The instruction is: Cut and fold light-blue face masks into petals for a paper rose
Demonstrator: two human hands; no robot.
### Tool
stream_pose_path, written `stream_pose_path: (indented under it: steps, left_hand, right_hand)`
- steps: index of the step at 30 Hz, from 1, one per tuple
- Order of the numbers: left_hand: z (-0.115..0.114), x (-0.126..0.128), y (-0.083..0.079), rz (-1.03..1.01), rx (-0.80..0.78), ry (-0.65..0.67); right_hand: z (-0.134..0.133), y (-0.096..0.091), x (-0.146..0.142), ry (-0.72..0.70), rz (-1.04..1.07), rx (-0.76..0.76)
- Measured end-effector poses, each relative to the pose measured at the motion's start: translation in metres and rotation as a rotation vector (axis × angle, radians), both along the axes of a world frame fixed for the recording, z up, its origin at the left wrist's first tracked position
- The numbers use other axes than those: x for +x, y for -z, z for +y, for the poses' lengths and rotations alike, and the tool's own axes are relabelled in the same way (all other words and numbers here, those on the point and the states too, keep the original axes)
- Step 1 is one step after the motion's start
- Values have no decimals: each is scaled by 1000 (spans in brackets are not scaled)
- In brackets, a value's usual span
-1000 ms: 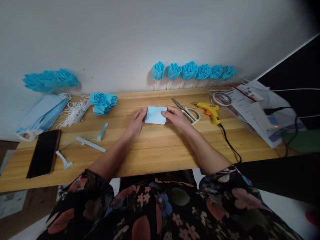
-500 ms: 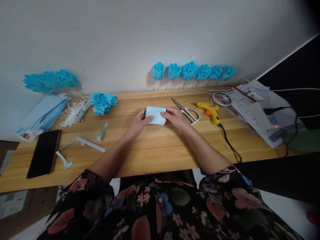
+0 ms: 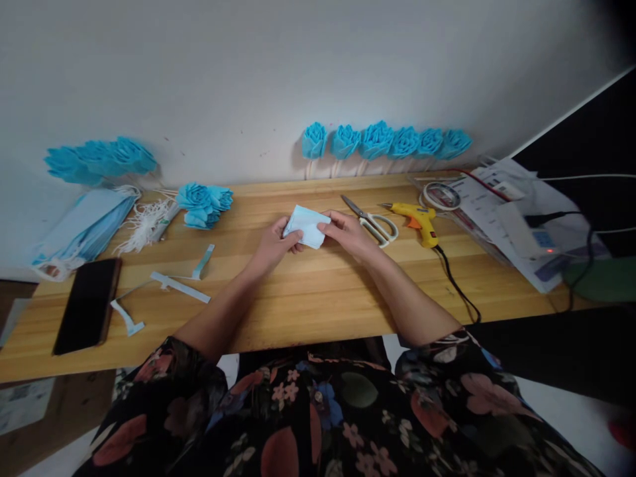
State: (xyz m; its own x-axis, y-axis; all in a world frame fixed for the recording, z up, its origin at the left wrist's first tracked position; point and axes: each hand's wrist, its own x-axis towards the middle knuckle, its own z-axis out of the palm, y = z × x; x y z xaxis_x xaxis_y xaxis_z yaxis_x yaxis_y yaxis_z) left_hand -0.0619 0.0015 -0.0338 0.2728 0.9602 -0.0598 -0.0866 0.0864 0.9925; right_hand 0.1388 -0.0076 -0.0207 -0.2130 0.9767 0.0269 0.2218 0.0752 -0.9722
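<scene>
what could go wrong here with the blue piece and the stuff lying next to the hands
The right hand works close to the scissors, whose blades point away along the table; a sideways slip could knock them. The yellow glue gun just beyond, cord trailing off the edge, might be hot. The folded blue piece, pinched with the left hand, could spring open.

Both hands, left [image 3: 272, 244] and right [image 3: 348, 233], meet mid-table, fingers pinched, forearms converging.
</scene>
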Motion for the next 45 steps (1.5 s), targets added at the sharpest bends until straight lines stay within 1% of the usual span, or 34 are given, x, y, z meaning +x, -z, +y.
stream_pose_path:
  steps: [3,5,10,14,17,20,24,27,32,34,37,41,45]
  left_hand:
    - [0,-1,-2,13,-11,8]
    - [0,-1,-4,-16,-22,3]
    - [1,-4,-9,-203,-87,-16]
    - [-1,-5,-13,-294,-69,14]
    - [-1,-5,-14,-300,-59,30]
    - [1,-6,-13,-298,-87,39]
    - [4,-4,-10,-322,-145,33]
    - [2,-1,-7,-334,-156,33]
    - [-3,3,-2,-291,-172,112]
    - [-2,2,0,-265,-178,109]
    - [0,1,3,-216,-170,59]
    - [2,1,5,-131,-105,8]
    - [0,3,6,-34,-12,21]
  right_hand:
    - [0,-2,1,3,121,-41]
    - [0,-2,1,18,163,-70]
    - [0,-1,0,24,208,-114]
    - [0,1,1,20,245,-83]
    - [1,1,1,20,259,-58]
    - [1,1,0,34,267,-9]
    - [1,0,-1,97,213,32]
    - [1,1,-1,120,143,67]
    - [1,6,-1,113,108,172]
    - [0,6,-1,100,89,186]
    - [-3,1,0,63,92,160]
    - [-6,-9,2,1,133,70]
    - [-3,-8,1,-26,110,69]
